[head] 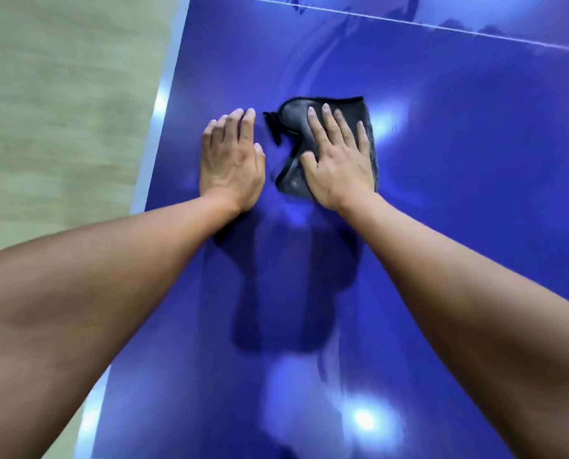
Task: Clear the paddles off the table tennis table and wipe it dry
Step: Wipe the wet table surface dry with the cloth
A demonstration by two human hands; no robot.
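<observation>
On the blue table (442, 260) no paddles show — the right hand (338, 160), fingers spread, presses the cloth (293, 117), the left hand (231, 160) lies flat — streaks remain, so wiping seems unfinished.

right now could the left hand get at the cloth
Probably yes: the left hand lies flat on the table beside the cloth, nothing between them. The right hand covers part, but its left edge is free.

The glossy deep-blue table tennis worktop (442, 160) carries a thin white line along its far side and a pale white band down its left edge, with bright white glare spots. On it lies a dark grey folded cloth (293, 180), black-edged. Left of the worktop, the floor (61, 111) is pale beige-green.
</observation>
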